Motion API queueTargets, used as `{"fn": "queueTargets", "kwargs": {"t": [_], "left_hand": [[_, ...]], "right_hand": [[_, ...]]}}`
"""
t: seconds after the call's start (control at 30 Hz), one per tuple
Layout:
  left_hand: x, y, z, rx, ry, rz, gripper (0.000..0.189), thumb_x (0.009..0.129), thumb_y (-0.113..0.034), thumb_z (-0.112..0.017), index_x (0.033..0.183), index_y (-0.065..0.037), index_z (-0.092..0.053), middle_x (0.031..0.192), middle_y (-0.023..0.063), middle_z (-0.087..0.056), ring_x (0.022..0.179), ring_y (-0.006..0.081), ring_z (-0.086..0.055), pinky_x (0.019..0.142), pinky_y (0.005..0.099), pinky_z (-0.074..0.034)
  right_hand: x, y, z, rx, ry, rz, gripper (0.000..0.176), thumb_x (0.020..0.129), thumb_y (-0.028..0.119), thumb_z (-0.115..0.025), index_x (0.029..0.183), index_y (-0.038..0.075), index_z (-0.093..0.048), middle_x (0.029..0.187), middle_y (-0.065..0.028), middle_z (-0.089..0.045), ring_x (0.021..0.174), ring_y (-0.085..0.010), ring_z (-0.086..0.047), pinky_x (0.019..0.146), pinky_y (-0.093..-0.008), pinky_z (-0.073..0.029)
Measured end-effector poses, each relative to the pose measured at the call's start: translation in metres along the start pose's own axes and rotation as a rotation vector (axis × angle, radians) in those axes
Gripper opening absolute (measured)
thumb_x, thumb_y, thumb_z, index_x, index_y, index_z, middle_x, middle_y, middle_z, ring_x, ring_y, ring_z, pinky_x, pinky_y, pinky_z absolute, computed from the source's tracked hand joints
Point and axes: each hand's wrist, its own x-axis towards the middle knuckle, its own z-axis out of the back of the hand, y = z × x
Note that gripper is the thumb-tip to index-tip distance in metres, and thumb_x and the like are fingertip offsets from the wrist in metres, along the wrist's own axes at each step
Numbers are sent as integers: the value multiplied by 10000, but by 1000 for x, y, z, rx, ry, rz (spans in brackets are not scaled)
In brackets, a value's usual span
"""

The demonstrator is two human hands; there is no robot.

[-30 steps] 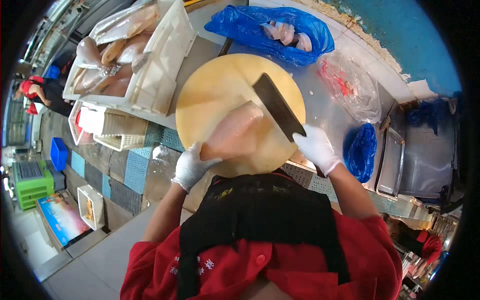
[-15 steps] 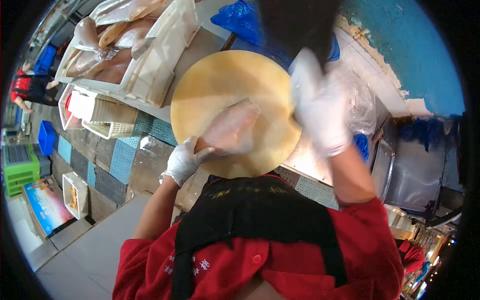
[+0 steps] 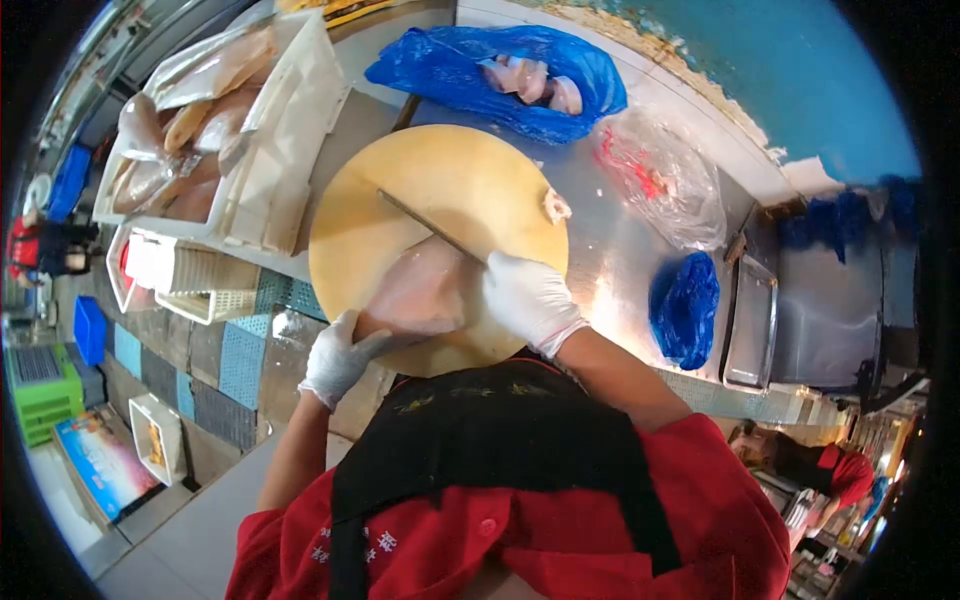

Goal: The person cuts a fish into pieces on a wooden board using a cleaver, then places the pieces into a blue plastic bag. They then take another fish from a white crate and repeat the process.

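Note:
A pale pink fish fillet (image 3: 415, 292) lies on the round yellow cutting board (image 3: 450, 180). My left hand (image 3: 338, 356), in a white glove, presses on the near end of the fillet. My right hand (image 3: 528, 298), also gloved, grips a cleaver (image 3: 428, 224) whose blade stands edge-down on the far end of the fillet. A small cut piece of fish (image 3: 555, 206) lies at the board's right edge.
A white crate (image 3: 265, 170) of whole fish stands at the left. A blue bag (image 3: 450, 70) holding fish pieces lies behind the board. A clear bag (image 3: 668, 185), a second blue bag (image 3: 685, 305) and a metal tray (image 3: 748, 320) are on the right.
My right hand swung the cleaver up high and brought it down onto the far end of the fillet. A small piece now lies at the board's right edge.

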Motion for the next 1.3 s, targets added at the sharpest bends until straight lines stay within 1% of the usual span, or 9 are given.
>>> {"fn": "queueTargets", "kwargs": {"t": [0.17,0.3,0.53,0.67,0.77,0.93,1.1,1.2,1.3], "left_hand": [[20,-24,-4,25,-44,-16,530,855,-454,-695,1142,-15,-616,1006,254,-675,961,427,-649,808,462,-514],[45,-29,-6,74,-86,-164,643,865,-443,-666,1335,-21,-546,1146,259,-650,1075,409,-628,887,435,-508],[45,-40,-2,77,-25,-77,667,869,-432,-660,1378,-25,-518,1214,243,-632,1141,393,-601,946,417,-480],[42,-37,-3,60,-9,-81,657,872,-406,-663,1386,-24,-514,1210,239,-636,1137,386,-606,939,415,-482],[38,-36,-9,58,-66,-84,662,873,-404,-662,1385,-12,-511,1207,242,-637,1135,384,-609,937,410,-484],[42,-46,-10,17,-117,-90,669,873,-405,-660,1388,-8,-505,1194,241,-644,1126,381,-616,927,402,-491],[52,-52,-11,19,-108,-71,668,875,-414,-650,1385,-6,-507,1182,241,-649,1104,387,-624,914,410,-495],[46,-55,-8,2,-40,-1,662,875,-411,-644,1378,-2,-512,1177,239,-652,1093,394,-625,912,418,-492],[49,-44,-18,19,-135,-75,652,867,-398,-651,1368,-2,-522,1169,237,-655,1089,393,-625,907,424,-493]], "right_hand": [[15,-18,57,63,127,-269,334,899,299,-503,973,7,-649,887,-282,-670,852,-453,-659,834,-525,-527],[48,7,148,184,-559,94,337,901,299,-604,864,-35,-624,748,-274,-619,748,-472,-621,694,-517,-509],[48,35,156,-127,-787,109,351,858,239,-684,1064,-39,-620,989,-254,-636,887,-387,-625,828,-433,-501],[29,-7,34,51,203,-286,352,921,296,-524,974,-22,-665,927,-319,-658,910,-465,-655,872,-514,-503],[30,-11,45,55,196,-321,346,918,304,-513,964,-6,-661,906,-310,-665,902,-461,-655,866,-514,-502],[60,29,145,110,-310,-10,288,888,269,-572,914,-11,-637,826,-310,-630,820,-467,-643,739,-495,-527],[69,131,222,476,-1148,214,219,930,173,-580,763,35,-551,533,-17,-511,420,-92,-484,399,-239,-351],[56,44,161,-439,-804,157,244,925,152,-561,1141,41,-588,967,-219,-624,944,-285,-633,853,-390,-503],[38,13,45,-146,95,-77,375,888,313,-574,944,-52,-639,725,-220,-643,711,-379,-657,782,-484,-528]]}}
